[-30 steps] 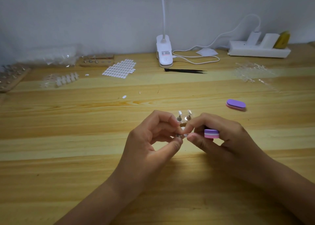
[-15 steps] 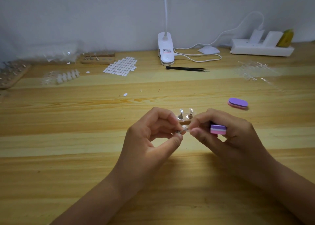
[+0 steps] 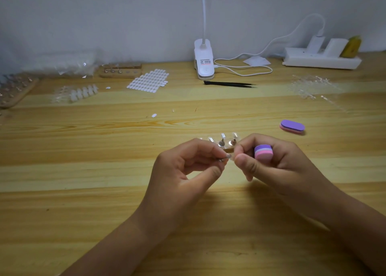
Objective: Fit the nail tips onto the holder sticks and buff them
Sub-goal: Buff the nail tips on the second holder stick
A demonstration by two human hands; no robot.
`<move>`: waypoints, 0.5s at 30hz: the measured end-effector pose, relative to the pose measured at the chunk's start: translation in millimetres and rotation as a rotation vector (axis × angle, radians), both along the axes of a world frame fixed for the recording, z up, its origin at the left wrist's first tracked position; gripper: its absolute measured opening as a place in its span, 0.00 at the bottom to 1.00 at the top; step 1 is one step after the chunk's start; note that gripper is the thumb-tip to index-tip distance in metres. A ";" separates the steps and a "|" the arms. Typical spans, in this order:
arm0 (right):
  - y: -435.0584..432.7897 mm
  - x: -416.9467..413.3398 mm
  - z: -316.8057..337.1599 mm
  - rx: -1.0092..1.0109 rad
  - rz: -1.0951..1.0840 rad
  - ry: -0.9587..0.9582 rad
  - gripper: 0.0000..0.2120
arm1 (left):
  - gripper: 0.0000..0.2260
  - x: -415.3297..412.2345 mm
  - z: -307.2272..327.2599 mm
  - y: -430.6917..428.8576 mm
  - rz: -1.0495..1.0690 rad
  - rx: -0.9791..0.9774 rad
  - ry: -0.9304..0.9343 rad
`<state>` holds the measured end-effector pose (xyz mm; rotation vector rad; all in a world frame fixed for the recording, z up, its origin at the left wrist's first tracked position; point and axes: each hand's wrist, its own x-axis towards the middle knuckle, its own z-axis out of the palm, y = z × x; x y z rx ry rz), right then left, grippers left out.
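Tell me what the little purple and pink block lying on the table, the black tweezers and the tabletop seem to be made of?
Block: likely soft foam with a matte gritty face, shown by its coloured layers. Tweezers: probably metal with a black coating, thin and dull. Tabletop: pale wood or a wood-look surface, with visible grain and knots.

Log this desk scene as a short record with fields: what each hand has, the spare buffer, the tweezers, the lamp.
left hand: pinching a small holder stick at the fingertips
right hand: pink and purple buffer block tucked in fingers; thumb and forefinger meet the stick's end
spare buffer: flat on the table, right of the hands
tweezers: black, lying before the lamp base
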<state>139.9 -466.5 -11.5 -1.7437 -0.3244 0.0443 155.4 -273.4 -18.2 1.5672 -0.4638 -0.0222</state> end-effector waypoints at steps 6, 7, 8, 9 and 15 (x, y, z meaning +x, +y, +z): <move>0.7 -0.3 2.4 -0.003 -0.012 0.039 0.04 | 0.07 0.9 -1.2 0.4 -0.005 0.006 -0.017; 0.9 -0.4 2.6 -0.004 -0.019 0.046 0.04 | 0.07 1.1 -1.6 0.5 -0.004 0.009 -0.022; 0.9 -0.7 2.9 -0.006 -0.024 0.053 0.05 | 0.08 1.4 -2.0 0.4 -0.002 0.014 -0.029; 1.3 -0.9 3.2 -0.005 -0.028 0.060 0.06 | 0.08 1.7 -2.4 0.4 0.000 0.021 -0.035; 2.0 -1.2 3.6 -0.017 -0.073 0.072 0.10 | 0.06 2.1 -4.8 0.8 0.004 0.058 -0.073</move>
